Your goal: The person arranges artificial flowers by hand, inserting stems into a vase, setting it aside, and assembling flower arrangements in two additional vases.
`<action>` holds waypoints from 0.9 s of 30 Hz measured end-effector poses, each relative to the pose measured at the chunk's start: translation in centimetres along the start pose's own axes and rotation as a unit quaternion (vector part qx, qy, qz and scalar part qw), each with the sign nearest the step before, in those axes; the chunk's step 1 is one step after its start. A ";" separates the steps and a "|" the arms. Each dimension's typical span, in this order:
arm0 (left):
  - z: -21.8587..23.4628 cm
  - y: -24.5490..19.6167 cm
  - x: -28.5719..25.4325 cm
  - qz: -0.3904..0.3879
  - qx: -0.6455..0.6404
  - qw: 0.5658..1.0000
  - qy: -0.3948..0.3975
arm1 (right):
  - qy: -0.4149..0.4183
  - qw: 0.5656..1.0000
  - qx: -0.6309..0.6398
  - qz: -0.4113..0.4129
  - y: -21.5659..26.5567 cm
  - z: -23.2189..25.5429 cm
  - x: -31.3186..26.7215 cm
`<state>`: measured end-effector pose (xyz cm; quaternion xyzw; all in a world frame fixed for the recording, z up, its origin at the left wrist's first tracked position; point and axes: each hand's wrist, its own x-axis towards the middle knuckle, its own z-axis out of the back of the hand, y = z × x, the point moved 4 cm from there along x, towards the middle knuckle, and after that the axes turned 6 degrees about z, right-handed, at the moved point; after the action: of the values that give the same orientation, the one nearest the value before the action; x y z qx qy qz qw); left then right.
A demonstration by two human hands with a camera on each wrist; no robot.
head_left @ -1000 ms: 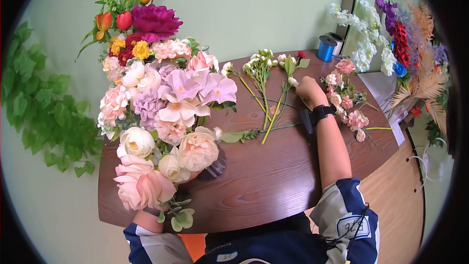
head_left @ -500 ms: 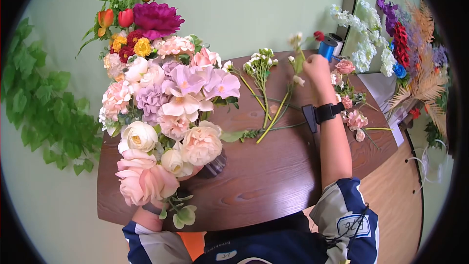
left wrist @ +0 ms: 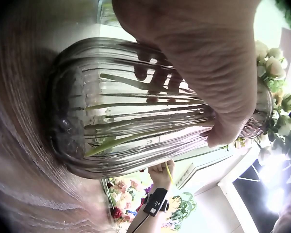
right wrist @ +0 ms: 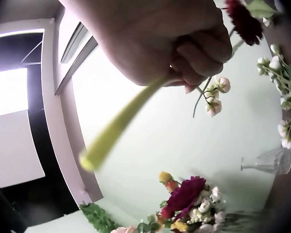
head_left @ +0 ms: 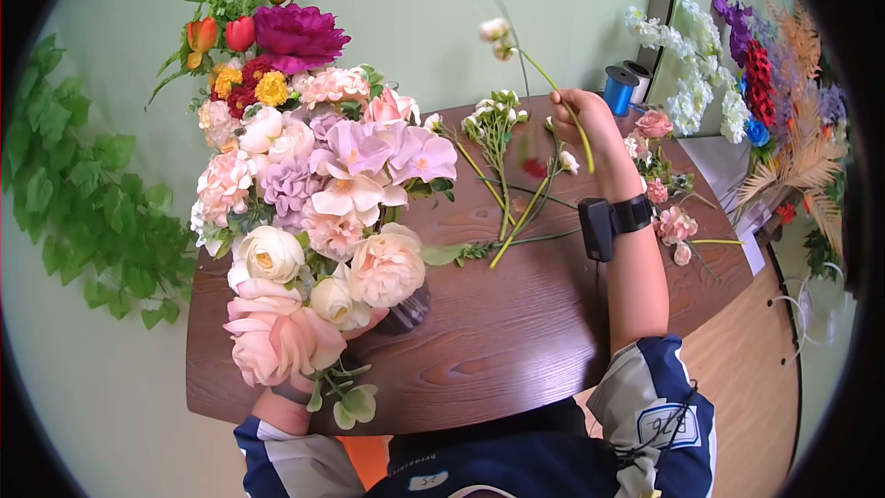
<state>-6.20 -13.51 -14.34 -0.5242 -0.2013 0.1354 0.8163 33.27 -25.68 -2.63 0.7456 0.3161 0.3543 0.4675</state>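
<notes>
Vase (left wrist: 131, 145) in left hand (left wrist: 199, 58), fingers (left wrist: 158, 80) dim behind, right hand's (right wrist: 169, 48) stem end (right wrist: 92, 158) blurred

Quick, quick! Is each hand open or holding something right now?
Left hand: closed, holding the glass vase by its neck.
Right hand: closed, holding a yellow-green flower stem.

Fingers (left wrist: 141, 70) grip a clear vase (left wrist: 136, 158) of stems (left wrist: 114, 142).
</notes>
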 end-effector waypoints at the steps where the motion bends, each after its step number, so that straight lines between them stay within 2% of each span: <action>1: 0.4 1.5 -1.2 -0.002 0.032 0.999 -0.005 | -0.001 1.000 0.001 -0.001 -0.1 0.0 0.0; 3: 0.9 4.2 -2.3 -0.006 0.096 0.995 -0.015 | 0.020 0.996 0.064 -0.065 -0.9 -0.2 -0.2; 7: 1.7 9.1 -2.8 -0.013 0.221 0.974 -0.036 | 0.019 0.999 0.034 -0.015 -0.5 -1.4 -0.4; 9: 2.3 11.8 -4.2 -0.016 0.283 0.958 -0.050 | -0.002 0.996 -0.014 0.091 0.6 -2.2 -0.6; 11: 2.3 13.7 -4.9 -0.018 0.347 0.935 -0.068 | 0.030 0.992 -0.004 0.122 1.5 -3.2 -1.4; 13: 2.8 15.7 -5.8 -0.014 0.414 0.905 -0.096 | 0.011 0.979 -0.058 0.196 3.3 -5.1 -2.7; 14: 2.9 16.0 -3.4 -0.011 0.448 0.887 -0.112 | 0.023 0.976 -0.060 0.208 4.0 -5.8 -3.5; 17: 2.6 17.4 -1.6 0.004 0.546 0.823 -0.155 | 0.034 0.964 -0.053 0.257 6.0 -8.2 -6.0; 18: 1.9 17.6 0.0 0.009 0.577 0.800 -0.167 | 0.050 0.954 -0.046 0.293 6.6 -8.8 -7.0; 19: 2.7 18.5 -0.6 0.014 0.606 0.775 -0.177 | 0.065 0.941 -0.040 0.329 7.2 -9.4 -8.0; 20: -0.4 9.4 -2.9 0.018 0.609 0.772 -0.183 | 0.068 0.931 -0.026 0.358 7.9 -10.0 -9.0; 21: -1.0 -1.7 -0.7 -0.036 0.581 0.799 -0.148 | 0.071 0.919 -0.027 0.387 8.5 -10.4 -10.0; 22: -1.6 -3.7 0.9 -0.019 0.323 0.937 -0.130 | 0.083 0.901 -0.013 0.427 9.2 -10.8 -10.9; 23: -2.2 -4.7 2.0 -0.004 0.036 0.994 -0.101 | 0.093 0.881 0.001 0.464 9.9 -11.2 -11.9; 24: -2.6 -6.5 2.0 -0.115 0.044 0.985 -0.121 | 0.097 0.866 0.016 0.489 10.3 -11.3 -12.9; 25: -2.5 -7.7 1.9 -0.171 0.232 0.942 -0.175 | 0.101 0.852 0.030 0.513 10.7 -11.2 -13.7; 26: -2.8 -7.3 1.8 -0.129 0.231 0.949 -0.171 | 0.116 0.823 0.011 0.556 11.4 -11.4 -14.5; 27: -3.1 -6.8 1.5 -0.088 0.228 0.956 -0.165 | 0.100 0.820 0.018 0.563 11.7 -11.4 -15.4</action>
<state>-3.33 -18.14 -8.97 -0.2747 -0.3424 0.1898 0.8782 17.09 -36.92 8.07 0.7622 -0.1071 0.6230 0.1394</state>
